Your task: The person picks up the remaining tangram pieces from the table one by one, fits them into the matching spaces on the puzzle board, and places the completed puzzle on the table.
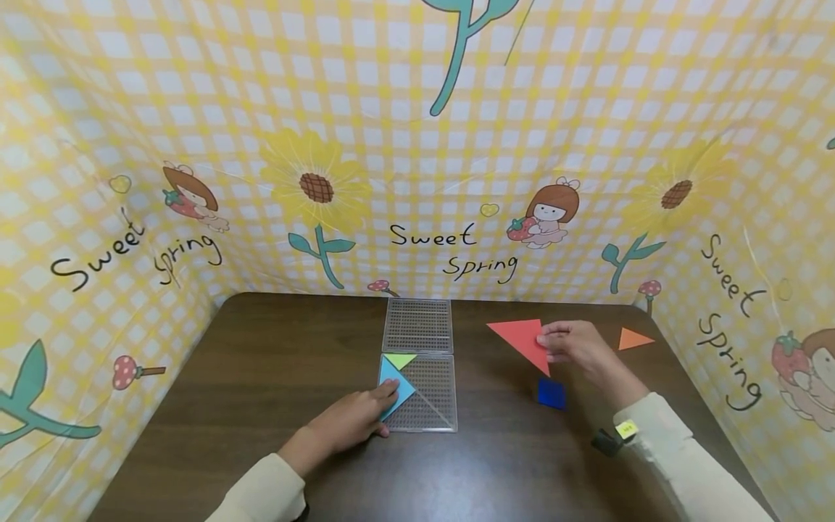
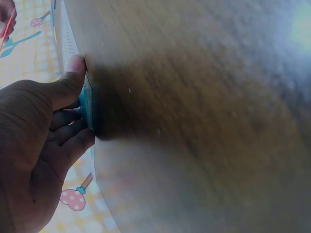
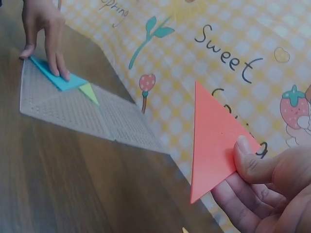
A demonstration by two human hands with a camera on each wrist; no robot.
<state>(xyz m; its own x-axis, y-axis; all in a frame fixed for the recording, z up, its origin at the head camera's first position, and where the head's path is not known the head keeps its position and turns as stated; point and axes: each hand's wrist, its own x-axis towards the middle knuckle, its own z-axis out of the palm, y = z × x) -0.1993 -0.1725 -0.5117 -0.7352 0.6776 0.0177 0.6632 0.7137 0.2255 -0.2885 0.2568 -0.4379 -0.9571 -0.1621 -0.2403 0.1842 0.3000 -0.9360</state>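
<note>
A large red triangle (image 1: 525, 341), a flat tangram piece, is pinched between the thumb and fingers of my right hand (image 1: 577, 348), raised on the right side. My left hand (image 1: 359, 413) presses its fingertips on a light blue triangle (image 1: 399, 397), which lies on the near half of a clear gridded case (image 1: 430, 406). In the right wrist view, the left thumb sits at the corner of that case (image 3: 36, 104). Beside the blue piece lies a small light green triangle (image 1: 401, 359). The case is unfolded flat, its far half reaching the back wall.
A dark blue square (image 1: 551, 394) lies on the brown table (image 1: 261, 377) below my right hand. Farther right is an orange triangle (image 1: 634, 338). Yellow checked cloth walls (image 1: 417, 167) enclose the back and sides. A small black object (image 1: 607, 441) shows by the right sleeve.
</note>
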